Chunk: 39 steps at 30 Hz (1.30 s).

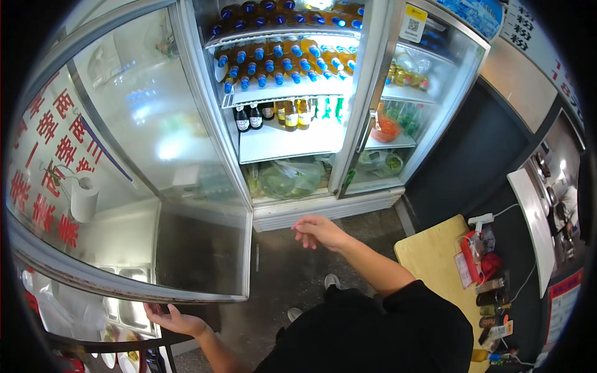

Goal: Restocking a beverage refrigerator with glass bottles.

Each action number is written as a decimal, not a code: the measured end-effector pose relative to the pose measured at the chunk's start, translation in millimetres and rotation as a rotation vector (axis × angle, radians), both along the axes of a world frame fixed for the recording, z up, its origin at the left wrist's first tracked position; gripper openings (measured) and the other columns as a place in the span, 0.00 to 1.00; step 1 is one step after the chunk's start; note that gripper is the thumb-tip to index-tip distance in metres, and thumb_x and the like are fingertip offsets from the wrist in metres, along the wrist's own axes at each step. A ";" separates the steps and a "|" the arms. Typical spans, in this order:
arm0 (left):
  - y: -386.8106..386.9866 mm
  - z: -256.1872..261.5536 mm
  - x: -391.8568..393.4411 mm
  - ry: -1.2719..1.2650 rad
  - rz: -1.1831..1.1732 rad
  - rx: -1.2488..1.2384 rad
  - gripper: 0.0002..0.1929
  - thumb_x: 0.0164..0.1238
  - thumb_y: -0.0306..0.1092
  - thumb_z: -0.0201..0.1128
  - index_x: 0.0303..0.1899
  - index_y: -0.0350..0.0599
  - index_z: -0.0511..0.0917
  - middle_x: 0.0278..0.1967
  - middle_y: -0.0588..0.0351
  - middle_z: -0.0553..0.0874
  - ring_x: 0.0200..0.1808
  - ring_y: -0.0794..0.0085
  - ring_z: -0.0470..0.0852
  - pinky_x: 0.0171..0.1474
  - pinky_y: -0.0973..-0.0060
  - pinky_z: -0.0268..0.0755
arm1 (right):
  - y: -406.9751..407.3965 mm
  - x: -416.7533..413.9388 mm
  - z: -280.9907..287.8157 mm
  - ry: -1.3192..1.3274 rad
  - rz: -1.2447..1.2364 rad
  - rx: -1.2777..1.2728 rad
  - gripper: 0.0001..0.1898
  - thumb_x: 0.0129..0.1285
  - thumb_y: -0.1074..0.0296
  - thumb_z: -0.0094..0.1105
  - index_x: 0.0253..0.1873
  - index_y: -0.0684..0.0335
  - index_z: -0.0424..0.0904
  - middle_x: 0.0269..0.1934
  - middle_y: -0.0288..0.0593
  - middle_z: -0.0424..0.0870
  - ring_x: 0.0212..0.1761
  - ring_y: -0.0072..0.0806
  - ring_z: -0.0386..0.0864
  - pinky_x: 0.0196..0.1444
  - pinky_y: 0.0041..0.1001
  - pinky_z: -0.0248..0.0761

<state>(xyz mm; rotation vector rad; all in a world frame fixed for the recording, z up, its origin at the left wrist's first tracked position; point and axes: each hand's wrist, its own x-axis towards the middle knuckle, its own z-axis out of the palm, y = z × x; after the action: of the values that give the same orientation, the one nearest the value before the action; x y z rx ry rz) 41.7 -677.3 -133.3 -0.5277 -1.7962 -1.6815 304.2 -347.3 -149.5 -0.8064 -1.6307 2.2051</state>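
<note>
A glass-door drinks fridge stands before me with its left door [200,154] swung wide. My left hand [175,321] is at that door's outer edge, fingers spread and partly behind the frame; whether they press on it I cannot tell. My right hand [319,231] hangs in the air before the fridge base, fingers loosely curled, holding nothing. Inside, rows of blue-capped bottles [279,65] lie on the upper shelves. Dark and yellow bottles [291,115] stand on the shelf below. A bag of green produce [291,178] lies at the bottom.
The fridge's right door [396,107] is closed. A wooden table [431,252] at right bears a red box [473,261], bottles and a white cable. At lower left are metal trays [133,307] and plates of food [130,356]. A paper roll [85,198] shows through or in the open door's glass.
</note>
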 end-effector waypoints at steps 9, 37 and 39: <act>-3.1 -0.9 30.8 0.098 -0.131 0.062 0.28 0.79 0.51 0.51 0.58 0.29 0.74 0.52 0.47 0.78 0.53 0.61 0.78 0.60 0.62 0.70 | -24.8 22.8 32.0 -0.004 0.108 0.066 0.12 0.76 0.65 0.59 0.56 0.66 0.80 0.39 0.42 0.86 0.30 0.21 0.83 0.27 0.19 0.73; 233.4 23.4 251.5 -0.069 -1.259 -0.045 0.20 0.65 0.26 0.61 0.58 0.31 0.72 0.44 0.40 0.86 0.38 0.62 0.87 0.48 0.66 0.82 | 54.4 156.6 8.9 0.205 -0.430 1.091 0.46 0.55 0.75 0.81 0.76 0.60 0.60 0.45 0.44 0.79 0.29 0.23 0.82 0.25 0.24 0.70; 241.6 17.1 256.2 -0.143 -1.275 -0.089 0.21 0.64 0.23 0.60 0.58 0.31 0.72 0.45 0.41 0.86 0.39 0.62 0.88 0.49 0.66 0.82 | 76.8 157.0 1.5 0.136 -0.591 1.183 0.45 0.55 0.77 0.80 0.76 0.60 0.62 0.46 0.44 0.79 0.28 0.22 0.82 0.24 0.23 0.69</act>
<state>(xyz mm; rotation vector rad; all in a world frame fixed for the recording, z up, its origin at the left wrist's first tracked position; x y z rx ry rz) 297.9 -435.6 -116.2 -1.9095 -1.6875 -2.4200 461.2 -270.5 -148.0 -0.6002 -1.8741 0.6502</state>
